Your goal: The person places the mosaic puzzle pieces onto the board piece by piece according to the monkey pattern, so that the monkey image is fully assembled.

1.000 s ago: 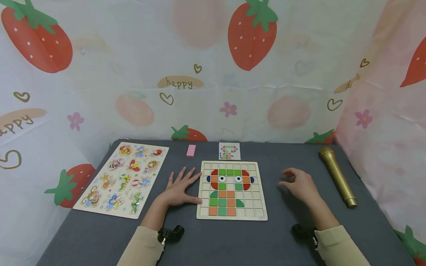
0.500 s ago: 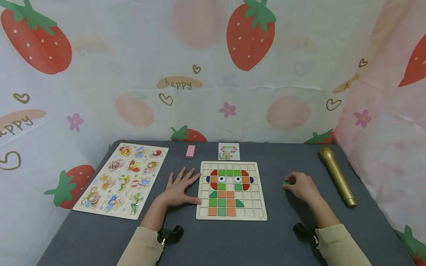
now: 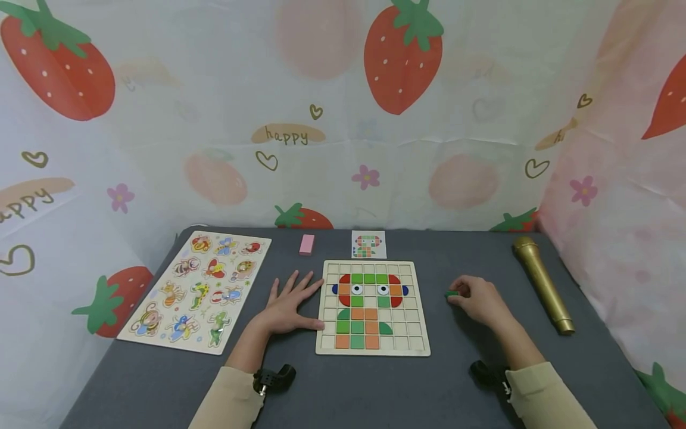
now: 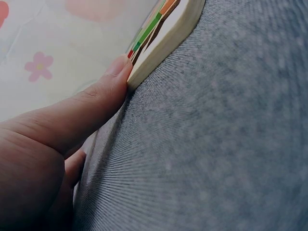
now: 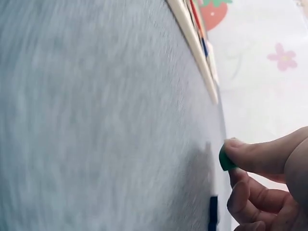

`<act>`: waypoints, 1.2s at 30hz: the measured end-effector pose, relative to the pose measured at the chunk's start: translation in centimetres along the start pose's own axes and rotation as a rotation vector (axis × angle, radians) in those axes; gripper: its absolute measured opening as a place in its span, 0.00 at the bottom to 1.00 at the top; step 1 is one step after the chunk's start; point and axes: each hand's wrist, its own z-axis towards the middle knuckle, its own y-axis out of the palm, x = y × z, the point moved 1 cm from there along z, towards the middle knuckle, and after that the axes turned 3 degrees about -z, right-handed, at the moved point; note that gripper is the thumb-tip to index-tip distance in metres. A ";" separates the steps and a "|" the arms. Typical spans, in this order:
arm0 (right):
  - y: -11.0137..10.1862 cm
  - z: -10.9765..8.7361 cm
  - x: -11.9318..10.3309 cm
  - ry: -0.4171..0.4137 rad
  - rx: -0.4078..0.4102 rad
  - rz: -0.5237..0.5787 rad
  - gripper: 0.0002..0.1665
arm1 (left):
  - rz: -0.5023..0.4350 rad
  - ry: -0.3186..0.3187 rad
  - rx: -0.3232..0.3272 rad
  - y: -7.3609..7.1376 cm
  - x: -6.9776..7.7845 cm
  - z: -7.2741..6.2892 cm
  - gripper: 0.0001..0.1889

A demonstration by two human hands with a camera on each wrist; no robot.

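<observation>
A wooden grid board [image 3: 412, 333] holds coloured tiles laid out as a figure with two round eyes. Its left edge is touched by my left hand [image 3: 286, 307], whose fingers are spread on the table; the left wrist view has the thumb [image 4: 108, 79] against the board's corner. To the right of the board, my right hand [image 3: 479, 301] pinches a small green tile [image 5: 225, 160] with a rounded side between thumb and fingertips. Below that hand in the right wrist view, a dark blue piece [image 5: 213, 211] lies on the table.
A small pattern card [image 3: 368, 236] sits behind the board, with a pink block [image 3: 306, 244] to its left. At the left lies a board of insect pictures [image 3: 177, 310]. A gold microphone-shaped cylinder [image 3: 543, 286] is at the right. Printed cloth hangs behind.
My right hand has closed on the green tile, which first shows at half a second ago, and has shifted slightly left with it. The left hand has stayed at the board.
</observation>
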 end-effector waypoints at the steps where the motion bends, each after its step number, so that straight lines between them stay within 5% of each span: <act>1: 0.1 -0.1 -0.2 -0.006 0.003 0.001 0.09 | -0.002 0.002 0.002 0.0 0.0 0.0 0.56; 36: 4.1 -0.5 -9.8 -0.143 -0.039 0.151 0.04 | -0.004 0.022 0.014 0.1 -0.1 0.0 0.55</act>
